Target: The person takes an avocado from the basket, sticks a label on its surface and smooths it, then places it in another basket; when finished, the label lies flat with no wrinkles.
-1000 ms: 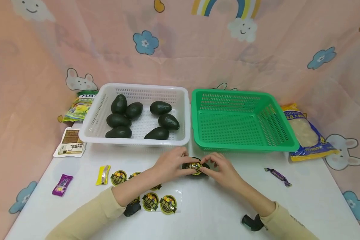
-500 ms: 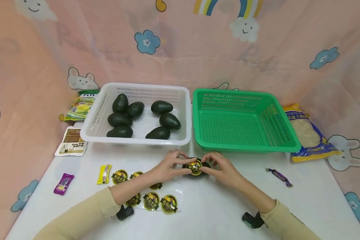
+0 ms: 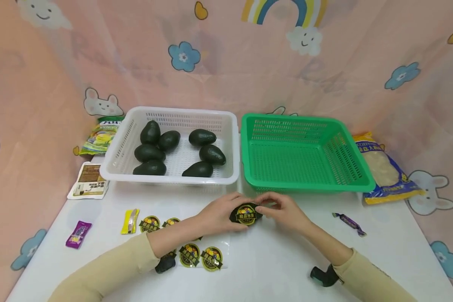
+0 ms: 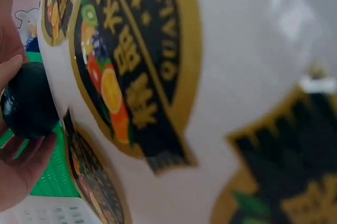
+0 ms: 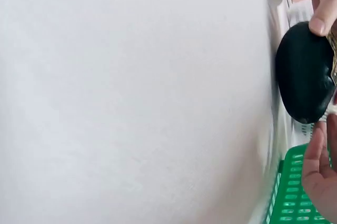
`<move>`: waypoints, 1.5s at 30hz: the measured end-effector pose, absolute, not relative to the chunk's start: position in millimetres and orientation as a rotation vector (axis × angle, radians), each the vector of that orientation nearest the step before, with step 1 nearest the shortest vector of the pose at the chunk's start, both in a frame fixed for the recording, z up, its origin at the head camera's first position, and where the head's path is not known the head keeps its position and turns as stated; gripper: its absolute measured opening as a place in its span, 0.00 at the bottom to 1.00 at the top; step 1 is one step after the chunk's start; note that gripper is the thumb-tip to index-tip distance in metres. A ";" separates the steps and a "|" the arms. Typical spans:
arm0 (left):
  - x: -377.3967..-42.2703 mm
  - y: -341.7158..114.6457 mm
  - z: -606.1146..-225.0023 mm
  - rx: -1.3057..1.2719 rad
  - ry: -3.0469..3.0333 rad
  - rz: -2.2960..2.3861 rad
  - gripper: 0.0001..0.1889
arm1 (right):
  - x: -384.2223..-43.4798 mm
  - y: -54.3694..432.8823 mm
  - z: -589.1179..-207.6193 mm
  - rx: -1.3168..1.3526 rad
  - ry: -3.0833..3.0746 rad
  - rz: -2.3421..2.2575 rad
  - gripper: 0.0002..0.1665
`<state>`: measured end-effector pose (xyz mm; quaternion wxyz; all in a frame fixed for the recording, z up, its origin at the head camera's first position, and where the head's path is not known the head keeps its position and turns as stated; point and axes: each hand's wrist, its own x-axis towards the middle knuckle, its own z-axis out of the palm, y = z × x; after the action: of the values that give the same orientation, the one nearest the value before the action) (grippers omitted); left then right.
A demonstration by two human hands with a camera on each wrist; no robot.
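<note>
A dark green avocado (image 3: pixel 234 216) is held just above or on the white table, in front of the baskets. A round black-and-gold fruit label sticker (image 3: pixel 246 215) lies over its upper side. My left hand (image 3: pixel 219 214) grips its left end, fingers behind and thumb in front. My right hand (image 3: pixel 283 212) has thumb and curled fingers at its right end, by the sticker's edge. Both wrist views show the avocado (image 4: pixel 30 103) between the hands, its skin dark and glossy (image 5: pixel 303 74). Under my left forearm lies a clear sheet of similar stickers (image 3: pixel 212 258), partly hidden.
A white basket (image 3: pixel 170 179) with several avocados (image 3: pixel 212 154) stands behind left. Beside it is a green basket (image 3: pixel 305 186). Yellow (image 3: pixel 130 221) and purple (image 3: pixel 78 234) sachets lie left, a wrapped candy (image 3: pixel 349 224) right. Food bags (image 3: pixel 386 167) flank the baskets.
The sticker now faces forward, with its whole round print showing. My left hand has moved from pinching near the sticker to wrapping the avocado's left end. My right hand stays at the right end.
</note>
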<state>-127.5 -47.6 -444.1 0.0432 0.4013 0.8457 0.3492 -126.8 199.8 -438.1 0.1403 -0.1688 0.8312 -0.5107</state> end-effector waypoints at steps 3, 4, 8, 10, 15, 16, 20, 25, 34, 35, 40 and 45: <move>-126.8 -49.8 -444.5 1.209 2.593 1.067 0.31 | -123.9 205.0 -432.3 -0.202 2.237 -1.665 0.26; -126.0 -51.2 -444.1 1.216 2.592 1.070 0.30 | -123.4 206.0 -430.0 -0.123 2.185 -1.721 0.28; -121.5 -56.9 -437.3 1.260 2.555 1.128 0.30 | -124.8 205.0 -423.0 0.067 2.003 -1.883 0.30; -119.0 -59.0 -430.9 1.272 2.514 1.186 0.30 | -127.0 201.8 -421.6 0.093 1.941 -1.928 0.28; -119.2 -61.7 -410.3 1.267 2.441 1.326 0.30 | -131.9 192.8 -423.5 0.181 1.877 -2.040 0.15; -121.6 -61.4 -405.6 1.270 2.440 1.355 0.30 | -132.8 191.7 -424.3 0.202 1.877 -2.057 0.12; -138.4 -57.1 -385.6 1.278 2.509 1.447 0.30 | -135.5 188.7 -428.0 0.275 1.875 -2.132 0.05; -166.3 -46.1 -368.3 1.242 2.597 1.463 0.29 | -139.8 188.5 -430.9 0.229 1.881 -2.119 0.05; -210.2 -2.4 -348.3 1.256 2.651 1.064 0.29 | -144.8 193.0 -431.9 0.114 1.909 -2.079 0.17; -213.7 2.2 -347.9 1.253 2.649 0.988 0.31 | -144.9 193.1 -432.1 0.116 1.912 -2.072 0.18; -220.7 11.1 -352.8 1.234 2.641 0.775 0.37 | -144.7 193.2 -432.9 0.116 1.922 -2.046 0.13; -208.1 -1.1 -358.6 1.285 2.620 1.010 0.21 | -143.9 193.8 -431.8 0.113 1.937 -2.058 0.16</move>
<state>-208.1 -1.1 -358.6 0.0266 0.4161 0.8481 0.3269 -143.9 193.8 -431.8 0.1561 0.0395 0.6764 -0.7187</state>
